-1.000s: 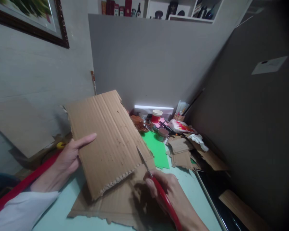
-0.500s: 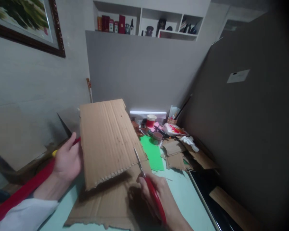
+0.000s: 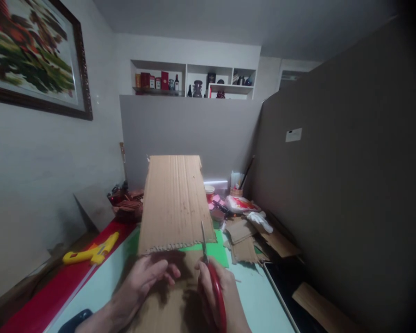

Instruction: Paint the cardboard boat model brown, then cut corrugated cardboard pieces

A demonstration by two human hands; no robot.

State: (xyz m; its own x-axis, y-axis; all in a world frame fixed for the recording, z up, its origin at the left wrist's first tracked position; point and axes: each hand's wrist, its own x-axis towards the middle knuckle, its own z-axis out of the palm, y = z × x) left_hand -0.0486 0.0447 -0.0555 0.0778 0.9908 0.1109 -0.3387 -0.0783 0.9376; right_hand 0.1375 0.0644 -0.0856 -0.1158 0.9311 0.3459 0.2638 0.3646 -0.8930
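Observation:
My right hand (image 3: 222,289) is closed on scissors (image 3: 217,289) with red handles. Their blades point up and overlap the lower right corner of an upright cardboard piece (image 3: 175,199); I cannot tell if they touch it. That piece has a ragged, torn lower edge, and what supports it does not show. Just under this edge is my left hand (image 3: 147,275), its fingers apart and slightly curled, holding nothing. A second cardboard sheet (image 3: 171,305) lies flat on the table beneath both hands.
A yellow glue gun (image 3: 92,252) rests at the left on red cloth (image 3: 41,300). Green paper (image 3: 218,252) lies behind my hands. Cardboard scraps (image 3: 244,243), a white crumpled cloth (image 3: 260,220) and a dark panel (image 3: 280,286) are at the right. Grey boards stand behind and right.
My left hand has left the cardboard's left side and come to the middle, below its torn edge. The cardboard stands straighter and farther off. The view has tilted up; the scissors remain in my right hand.

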